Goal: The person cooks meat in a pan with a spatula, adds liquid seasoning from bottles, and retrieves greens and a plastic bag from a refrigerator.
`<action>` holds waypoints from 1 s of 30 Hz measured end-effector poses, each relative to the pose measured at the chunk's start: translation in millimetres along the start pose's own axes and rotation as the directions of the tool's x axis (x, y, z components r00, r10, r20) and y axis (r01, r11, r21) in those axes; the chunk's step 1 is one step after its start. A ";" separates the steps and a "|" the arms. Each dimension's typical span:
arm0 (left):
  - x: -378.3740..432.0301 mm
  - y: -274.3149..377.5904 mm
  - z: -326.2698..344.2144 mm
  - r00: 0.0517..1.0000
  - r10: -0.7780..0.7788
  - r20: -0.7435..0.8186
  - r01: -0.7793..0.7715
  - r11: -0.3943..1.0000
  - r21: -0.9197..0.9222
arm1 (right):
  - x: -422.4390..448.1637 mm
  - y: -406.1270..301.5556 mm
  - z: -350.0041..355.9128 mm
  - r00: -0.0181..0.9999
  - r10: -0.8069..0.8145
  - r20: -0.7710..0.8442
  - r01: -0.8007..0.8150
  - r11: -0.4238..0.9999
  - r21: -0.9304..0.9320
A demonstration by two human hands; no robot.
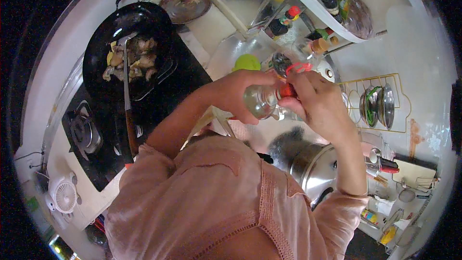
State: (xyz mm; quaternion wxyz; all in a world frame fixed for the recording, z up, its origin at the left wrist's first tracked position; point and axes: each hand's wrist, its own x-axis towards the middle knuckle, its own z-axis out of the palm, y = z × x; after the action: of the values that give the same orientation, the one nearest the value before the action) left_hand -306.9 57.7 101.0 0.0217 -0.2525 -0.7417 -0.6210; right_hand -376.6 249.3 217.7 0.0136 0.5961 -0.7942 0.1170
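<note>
A clear glass bottle (pixel 262 102) lies across my grip with pale liquid inside. My left hand (pixel 236 88) is wrapped around its body. Pinched at the bottle's red cap (pixel 287 89) are the thumb and fingers of my right hand (pixel 319 95); whether the cap is loose, I cannot tell. Just beyond my fingers is a red plastic loop (pixel 299 67) beside glass jars. To the left, a black wok (pixel 95 54) holds pieces of meat (pixel 144 59). A metal spatula (pixel 126 76) rests in it, its wooden handle reaching toward me.
The wok stands on a black gas stove with a bare burner (pixel 85 133). A lime-green round object (pixel 247 62) and a cork-topped jar (pixel 317 46) sit behind my hands. A steel pot (pixel 319 168) is below my right forearm. Lids hang in a wire rack (pixel 397 104).
</note>
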 end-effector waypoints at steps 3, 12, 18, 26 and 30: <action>3.0 -9.6 8.1 0.998 0.069 -0.010 -0.069 0.996 0.051 | 0.9 -2.8 7.2 0.993 0.105 0.056 -0.092 0.978 -0.186; 3.3 -8.6 -2.0 1.000 0.013 0.010 -0.013 0.998 -0.063 | -8.4 0.4 -8.4 0.994 0.045 -0.103 -0.034 0.993 0.111; 5.8 -14.0 10.2 0.996 0.006 0.093 -0.001 0.999 -0.050 | -10.8 -14.5 -7.0 0.989 0.131 0.065 -0.128 0.990 -0.052; 19.7 -8.8 21.2 0.973 -0.077 0.218 0.129 0.963 -0.236 | -32.9 -9.2 -7.5 0.986 -0.148 -0.076 0.128 0.966 -0.226; 32.1 1.3 35.5 0.968 0.085 0.236 -0.004 0.947 -0.322 | -52.5 -12.4 -0.3 0.977 -0.148 -0.151 0.087 0.933 -0.350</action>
State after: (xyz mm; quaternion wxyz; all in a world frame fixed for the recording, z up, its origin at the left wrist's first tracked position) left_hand -324.4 102.1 105.2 -0.0979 -0.3448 -0.6223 -0.6959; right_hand -349.7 295.7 211.6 0.1933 0.6188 -0.7609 0.0281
